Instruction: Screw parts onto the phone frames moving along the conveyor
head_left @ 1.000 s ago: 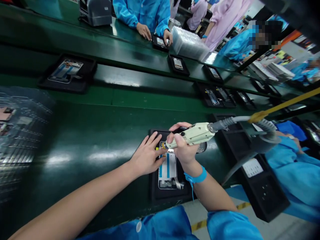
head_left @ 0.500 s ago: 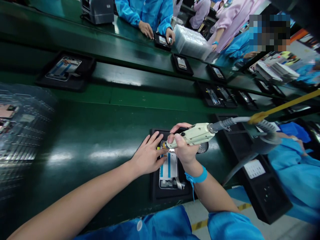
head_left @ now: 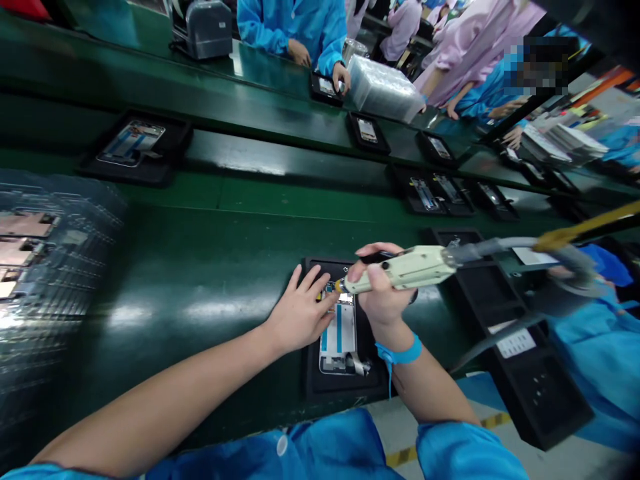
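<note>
My right hand (head_left: 383,287) is wrapped round a cream-coloured electric screwdriver (head_left: 425,267), held nearly level with its tip pointing left. The tip hovers at or just above the upper part of an opened phone frame (head_left: 346,333); whether it touches a screw I cannot tell. Blue strips and a loose silver flex cable (head_left: 359,365) show on the frame, which lies in a black foam tray (head_left: 313,380). My left hand (head_left: 303,313) rests palm down over the frame's upper left edge, fingers spread, covering part of it.
Left stands a stack of clear plastic trays (head_left: 60,240). A long black parts box (head_left: 505,313) lies at right, beneath the screwdriver's cable (head_left: 495,247). More phone trays (head_left: 135,147) sit on the green line beyond. Across it, a co-worker's hand (head_left: 341,77) touches another tray.
The screwdriver and my right hand have shifted a little to the right, the tip moving right across the phone's top. My left hand stays almost in place.
</note>
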Demonstrator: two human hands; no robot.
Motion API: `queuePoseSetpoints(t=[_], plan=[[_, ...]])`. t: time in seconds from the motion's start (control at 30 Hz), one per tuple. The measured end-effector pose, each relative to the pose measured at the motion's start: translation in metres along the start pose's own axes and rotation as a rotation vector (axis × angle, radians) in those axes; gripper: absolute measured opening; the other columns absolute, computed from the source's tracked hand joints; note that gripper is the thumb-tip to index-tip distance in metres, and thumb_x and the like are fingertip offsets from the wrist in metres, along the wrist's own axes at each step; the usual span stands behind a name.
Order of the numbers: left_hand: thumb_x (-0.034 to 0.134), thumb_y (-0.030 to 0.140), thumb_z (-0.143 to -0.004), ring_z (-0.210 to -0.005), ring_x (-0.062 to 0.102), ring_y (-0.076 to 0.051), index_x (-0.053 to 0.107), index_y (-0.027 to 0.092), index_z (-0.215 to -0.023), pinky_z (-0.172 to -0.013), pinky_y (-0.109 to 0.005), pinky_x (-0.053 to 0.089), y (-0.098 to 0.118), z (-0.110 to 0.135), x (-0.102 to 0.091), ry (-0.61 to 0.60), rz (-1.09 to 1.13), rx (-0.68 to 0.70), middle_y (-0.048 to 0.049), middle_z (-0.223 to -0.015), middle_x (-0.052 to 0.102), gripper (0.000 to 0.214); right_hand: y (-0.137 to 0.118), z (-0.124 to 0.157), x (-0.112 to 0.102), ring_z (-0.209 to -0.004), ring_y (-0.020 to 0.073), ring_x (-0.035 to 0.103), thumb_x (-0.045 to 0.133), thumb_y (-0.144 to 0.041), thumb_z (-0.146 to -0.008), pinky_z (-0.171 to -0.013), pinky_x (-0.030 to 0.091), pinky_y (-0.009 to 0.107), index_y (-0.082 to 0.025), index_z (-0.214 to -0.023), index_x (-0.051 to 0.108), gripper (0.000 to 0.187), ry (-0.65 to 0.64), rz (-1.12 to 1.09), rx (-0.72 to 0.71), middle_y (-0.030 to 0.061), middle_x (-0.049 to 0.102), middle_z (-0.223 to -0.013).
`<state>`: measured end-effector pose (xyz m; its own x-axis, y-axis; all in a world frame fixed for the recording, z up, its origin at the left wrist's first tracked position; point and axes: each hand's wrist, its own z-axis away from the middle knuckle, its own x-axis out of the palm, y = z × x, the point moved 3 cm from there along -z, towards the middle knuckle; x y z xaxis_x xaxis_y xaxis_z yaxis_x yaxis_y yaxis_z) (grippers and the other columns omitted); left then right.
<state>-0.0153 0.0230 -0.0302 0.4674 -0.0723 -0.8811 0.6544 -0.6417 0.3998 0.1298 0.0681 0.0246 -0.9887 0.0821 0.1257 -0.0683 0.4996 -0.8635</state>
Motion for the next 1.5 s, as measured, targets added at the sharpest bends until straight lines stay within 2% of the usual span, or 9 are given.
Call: queuePoseSetpoints(t=[0.17, 0.27, 0.37, 0.6, 0.73, 0.87, 1.0, 1.23, 1.5], plan=[[0.063, 0.072, -0.083, -0.145, 0.038, -0.041, 0.046, 0.015, -0.149, -0.121, -0.064, 0.021, 0.048, 0.036, -0.005, -0.207, 0.073, 0.302, -0.0197, -0.153, 0.048, 0.088, -0.018, -0.025, -0.037, -0.045, 0.0083, 0.057, 0.065, -0.025, -0.078, -0.044, 0.051, 0.025, -0.020, -0.098, 0.060, 0.021, 0.289, 0.055, -0.123, -0.0022, 0.064, -0.084], [0.066, 0.062, -0.087, -0.146, 0.038, -0.038, 0.034, 0.015, -0.156, -0.121, -0.061, 0.023, 0.051, 0.041, 0.001, -0.251, 0.006, 0.239, -0.0186, -0.156, 0.045, 0.089, -0.015, -0.035, -0.061, -0.043, 0.0104, 0.057, 0.069, -0.026, -0.075, -0.041, 0.048, 0.026, -0.019, -0.093, 0.062, 0.021, 0.401, 0.100, -0.134, -0.0012, 0.065, -0.080], [0.068, 0.056, -0.089, -0.144, 0.043, -0.034, 0.036, 0.018, -0.155, -0.122, -0.057, 0.025, 0.011, 0.017, 0.002, -0.141, -0.083, 0.073, -0.0181, -0.151, 0.052, 0.083, -0.011, -0.038, -0.079, -0.045, 0.0119, 0.058, 0.072, -0.025, -0.077, -0.043, 0.049, 0.028, -0.020, -0.092, 0.066, 0.017, 0.421, 0.118, -0.135, 0.0011, 0.065, -0.080], [0.055, 0.034, -0.100, -0.142, 0.046, -0.033, 0.065, 0.018, -0.130, -0.122, -0.058, 0.026, -0.128, -0.073, -0.026, 0.144, -0.314, -0.176, -0.0136, -0.142, 0.061, 0.035, -0.008, -0.038, -0.113, -0.048, 0.0139, 0.061, 0.075, -0.030, -0.078, -0.044, 0.049, 0.029, -0.018, -0.094, 0.067, 0.022, 0.454, 0.228, -0.143, 0.0021, 0.068, -0.081], [0.047, 0.025, -0.101, -0.142, 0.045, -0.039, 0.064, 0.013, -0.130, -0.118, -0.064, 0.029, -0.153, -0.115, -0.034, 0.235, -0.389, -0.230, -0.0200, -0.140, 0.060, 0.036, -0.004, -0.033, -0.130, -0.052, 0.0133, 0.062, 0.074, -0.030, -0.080, -0.049, 0.054, 0.029, -0.017, -0.099, 0.066, 0.024, 0.399, 0.274, -0.072, 0.0032, 0.070, -0.084], [0.047, 0.023, -0.100, -0.143, 0.044, -0.033, 0.067, 0.015, -0.127, -0.121, -0.054, 0.032, -0.130, -0.168, -0.014, 0.183, -0.391, -0.105, -0.0170, -0.142, 0.059, 0.034, -0.003, -0.028, -0.139, -0.056, 0.0139, 0.065, 0.074, -0.028, -0.081, -0.055, 0.057, 0.029, -0.017, -0.102, 0.067, 0.025, 0.358, 0.296, -0.009, 0.0055, 0.074, -0.089], [0.055, 0.034, -0.099, -0.137, 0.052, -0.029, 0.067, 0.019, -0.127, -0.116, -0.044, 0.041, -0.085, -0.238, 0.033, 0.066, -0.343, 0.012, -0.0133, -0.141, 0.061, 0.034, -0.002, -0.025, -0.137, -0.071, 0.0178, 0.071, 0.073, -0.029, -0.082, -0.067, 0.060, 0.031, -0.020, -0.101, 0.068, 0.022, 0.283, 0.320, -0.033, 0.0064, 0.075, -0.095], [0.054, 0.039, -0.101, -0.130, 0.056, -0.032, 0.053, 0.017, -0.143, -0.106, -0.049, 0.047, -0.031, -0.360, 0.103, 0.042, -0.224, -0.111, -0.0191, -0.139, 0.059, 0.047, -0.008, -0.026, -0.127, -0.080, 0.0198, 0.072, 0.069, -0.026, -0.083, -0.074, 0.060, 0.031, -0.021, -0.099, 0.067, 0.017, 0.163, 0.427, -0.083, 0.0045, 0.074, -0.090], [0.063, 0.036, -0.099, -0.118, 0.061, -0.027, 0.063, 0.017, -0.125, -0.101, -0.051, 0.051, -0.017, -0.407, 0.126, 0.124, -0.136, -0.270, -0.0113, -0.131, 0.061, 0.032, -0.010, -0.023, -0.128, -0.087, 0.0208, 0.071, 0.067, -0.022, -0.085, -0.076, 0.062, 0.033, -0.024, -0.111, 0.064, 0.026, 0.148, 0.387, -0.091, 0.0040, 0.072, -0.096]])
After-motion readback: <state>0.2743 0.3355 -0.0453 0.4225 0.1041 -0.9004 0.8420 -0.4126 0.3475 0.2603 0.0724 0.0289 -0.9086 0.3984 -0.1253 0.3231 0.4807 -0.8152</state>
